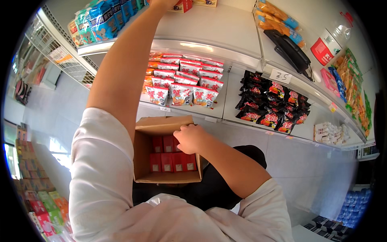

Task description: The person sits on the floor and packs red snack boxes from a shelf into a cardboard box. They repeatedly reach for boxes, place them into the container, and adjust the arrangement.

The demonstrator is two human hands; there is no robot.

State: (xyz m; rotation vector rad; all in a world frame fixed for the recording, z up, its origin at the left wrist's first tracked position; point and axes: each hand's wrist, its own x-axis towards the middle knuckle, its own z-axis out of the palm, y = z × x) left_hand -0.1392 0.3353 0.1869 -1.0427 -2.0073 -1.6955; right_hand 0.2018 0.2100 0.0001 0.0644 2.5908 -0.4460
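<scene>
An open cardboard box (pixel 167 178) is before me, at my lap, with several small red boxes (pixel 167 161) standing in rows inside it. My right hand (pixel 190 138) grips the box's upper right edge, its fingers curled inward over the opening. Stretched up to the upper shelf, my left hand (pixel 163 2) is cut off by the top of the picture. Right beside it is a red carton (pixel 183 6) on that shelf; whether my fingers hold it cannot be seen. Another carton (pixel 205 2), pale with a red edge, stands just to the right.
The upper shelf (pixel 208 27) overhangs a lower one with white snack bags (pixel 181 92) and black snack bags (pixel 269 116). Blue biscuit packs (pixel 104 22) stand upper left. A black handheld device (pixel 287 51), bread packs (pixel 279 22) and a large bottle (pixel 328 45) occupy the right section.
</scene>
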